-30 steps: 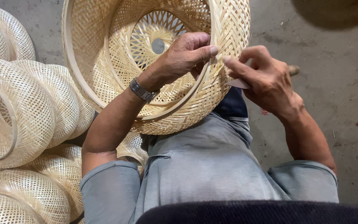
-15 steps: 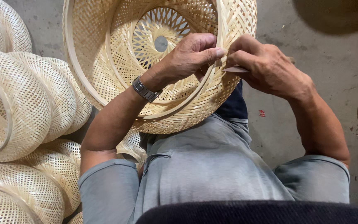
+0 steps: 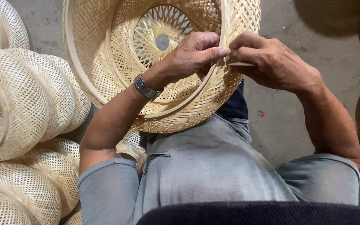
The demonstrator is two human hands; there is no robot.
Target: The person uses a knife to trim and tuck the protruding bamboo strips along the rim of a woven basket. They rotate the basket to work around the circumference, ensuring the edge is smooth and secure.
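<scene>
Both hands' grip stays pinched on the woven basket (image 3: 105, 62) rim, right hand (image 3: 271, 62) shifted closer to left hand (image 3: 188, 58).

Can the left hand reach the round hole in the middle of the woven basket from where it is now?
Probably yes. The left hand is already inside the woven basket, fingers at the rim, and the round hole lies just beyond it with nothing between. The right hand is outside the rim.

Bare grey concrete floor (image 3: 296, 125), dark shadow patch (image 3: 334, 21) at upper right, small red mark (image 3: 261, 113).
</scene>
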